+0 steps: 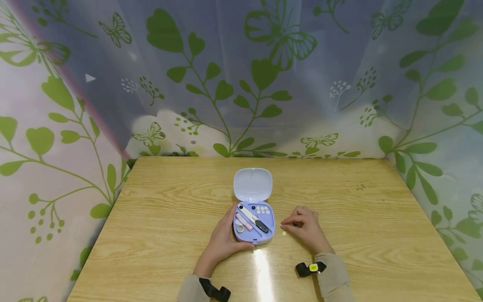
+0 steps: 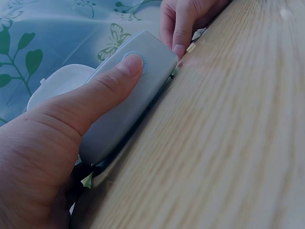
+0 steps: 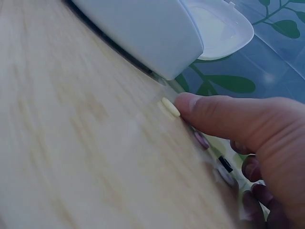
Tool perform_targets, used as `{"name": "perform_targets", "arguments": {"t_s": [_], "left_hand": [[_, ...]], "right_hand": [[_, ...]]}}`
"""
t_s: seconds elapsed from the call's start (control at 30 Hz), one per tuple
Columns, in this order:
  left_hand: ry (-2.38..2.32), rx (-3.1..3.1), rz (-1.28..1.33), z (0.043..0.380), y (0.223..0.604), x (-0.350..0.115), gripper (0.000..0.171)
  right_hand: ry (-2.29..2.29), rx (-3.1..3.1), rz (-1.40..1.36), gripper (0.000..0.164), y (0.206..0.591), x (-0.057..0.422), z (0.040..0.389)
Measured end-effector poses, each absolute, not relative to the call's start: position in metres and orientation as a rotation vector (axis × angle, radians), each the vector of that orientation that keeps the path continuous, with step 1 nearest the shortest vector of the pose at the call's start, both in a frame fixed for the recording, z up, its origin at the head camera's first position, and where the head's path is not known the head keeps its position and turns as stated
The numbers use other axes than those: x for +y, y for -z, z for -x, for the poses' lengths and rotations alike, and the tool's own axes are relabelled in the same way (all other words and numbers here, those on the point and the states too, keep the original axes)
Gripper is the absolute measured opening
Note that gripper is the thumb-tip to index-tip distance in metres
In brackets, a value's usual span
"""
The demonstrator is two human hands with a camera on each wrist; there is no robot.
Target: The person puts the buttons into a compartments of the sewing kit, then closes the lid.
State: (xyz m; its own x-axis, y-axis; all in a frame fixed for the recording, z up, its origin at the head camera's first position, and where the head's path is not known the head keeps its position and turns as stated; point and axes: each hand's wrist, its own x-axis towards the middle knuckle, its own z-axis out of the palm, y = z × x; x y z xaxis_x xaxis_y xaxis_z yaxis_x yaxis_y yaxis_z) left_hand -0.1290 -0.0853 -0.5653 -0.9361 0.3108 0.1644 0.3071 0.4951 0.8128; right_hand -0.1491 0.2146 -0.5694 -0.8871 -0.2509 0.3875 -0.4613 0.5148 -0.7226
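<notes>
Spreading wide, the left hand (image 1: 222, 236) grips the case (image 1: 267, 239).

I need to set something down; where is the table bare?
Bare table lies left of the left hand and right of the right hand, out to either edge. Crowded between them: open case, small pale disc.

A cloth (image 1: 234, 71) printed with green leaves and butterflies hangs behind the tabletop (image 1: 158, 218) — yellowish, wood-grained — with white glare (image 1: 263, 272) on its near part.
</notes>
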Motion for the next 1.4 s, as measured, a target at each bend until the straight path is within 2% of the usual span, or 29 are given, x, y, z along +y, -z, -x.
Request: {"name": "perform_targets", "arguments": {"t_s": [0.67,1.0,1.4], "left_hand": [[-1.479,2.701,-0.562,0.129,0.565,-0.085,0.135],[-1.487,2.723,-0.591,0.129,0.565,-0.085,0.136],[-1.471,2.712,-0.567,0.129,0.565,-0.085,0.136]], "right_hand": [[-1.318,-2.517,-0.568,0.016,0.569,0.214,0.148],[-1.490,-2.513,-0.506,0.010,0.560,0.214,0.150],[-1.460,-2.383,-0.626,0.014,0.538,0.201,0.162]]}}
